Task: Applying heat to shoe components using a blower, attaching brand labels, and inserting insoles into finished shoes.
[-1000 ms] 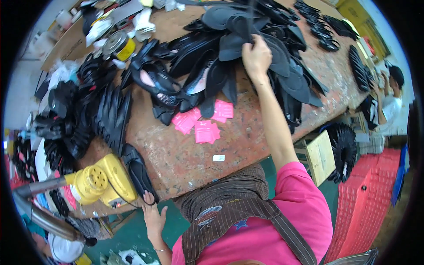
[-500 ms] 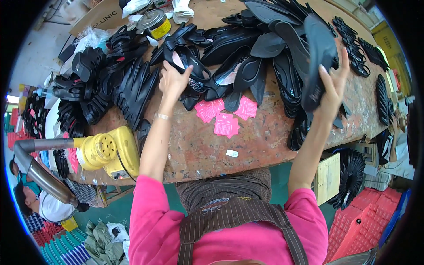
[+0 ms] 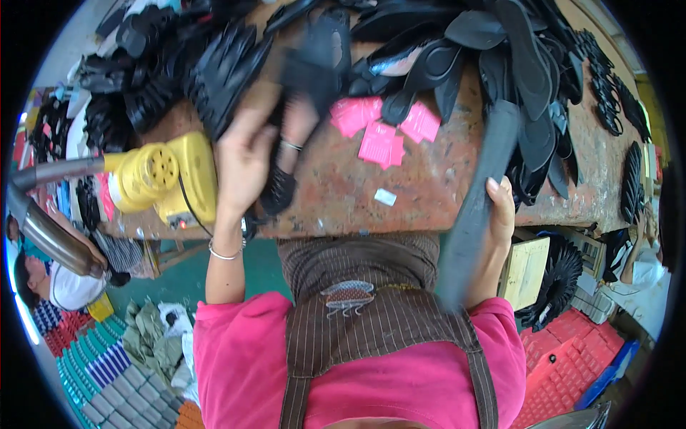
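Observation:
My left hand point(image 3: 243, 161) is closed on a black open-toe shoe point(image 3: 314, 68), both partly smeared by motion, above the left part of the workbench. The shoe's outline is too blurred to follow fully. On the right, my right hand point(image 3: 501, 207) grips a long flat black shoe sole point(image 3: 482, 171), which hangs edge-on over the bench's front edge, its lower end blurred near my apron. Pink printed cards point(image 3: 379, 143) lie between my hands, with a small white label point(image 3: 385, 196) nearer me. Loose black soles point(image 3: 525, 57) pile up beyond my right hand.
Black shoes point(image 3: 225, 71) are heaped at the back left of the worn workbench point(image 3: 329, 207). A yellow machine point(image 3: 186, 179) with a metal duct pipe point(image 3: 53, 229) stands at the left edge. Black straps point(image 3: 607, 93) lie far right. Red crates point(image 3: 572, 365) stand on the floor. Other people are at both sides.
My left hand has drawn the shoe toward me and turned it. The sole in my right hand has come down and nearer, now edge-on. The view has shifted toward me.

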The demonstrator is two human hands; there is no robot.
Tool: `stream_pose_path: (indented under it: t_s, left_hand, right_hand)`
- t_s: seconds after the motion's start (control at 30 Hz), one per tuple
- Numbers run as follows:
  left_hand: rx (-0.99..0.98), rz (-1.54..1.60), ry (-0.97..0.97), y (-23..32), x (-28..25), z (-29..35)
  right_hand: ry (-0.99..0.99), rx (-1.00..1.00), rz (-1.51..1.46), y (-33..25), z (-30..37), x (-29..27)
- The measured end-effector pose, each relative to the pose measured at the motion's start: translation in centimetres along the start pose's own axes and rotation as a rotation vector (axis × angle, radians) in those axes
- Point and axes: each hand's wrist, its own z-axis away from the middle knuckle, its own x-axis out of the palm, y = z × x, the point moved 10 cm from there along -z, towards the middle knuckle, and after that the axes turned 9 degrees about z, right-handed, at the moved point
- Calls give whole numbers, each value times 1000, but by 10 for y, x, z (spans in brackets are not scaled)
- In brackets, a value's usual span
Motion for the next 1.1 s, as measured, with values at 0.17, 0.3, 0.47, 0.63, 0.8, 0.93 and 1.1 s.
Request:
stream_pose_path:
  t_s: [0.17, 0.3, 0.47, 0.63, 0.8, 0.93, 1.1]
  left_hand:
    - [-214, -155, -603, -55, 98, 87]
    - [-313, -23, -386, -62, 75, 103]
    - [-181, -273, 295, -46, -14, 163]
    - [-465, -220, 293, -69, 2, 208]
    - [-559, 388, 474, -112, 14, 220]
    - [-587, 497, 486, -123, 13, 224]
    - [-651, 451, 479, -129, 12, 219]
  right_hand:
    - [315, 122, 273, -1, -11, 57]
    - [122, 65, 546, 22, -5, 66]
    - [-364, -286, 1766, 62, -11, 151]
    - [-474, -407, 1646, 123, -23, 188]
    - [-430, -375, 1513, 153, -39, 198]
    - [-398, -314, 1418, 167, -42, 200]
    - [-396, -279, 1412, 175, -48, 202]
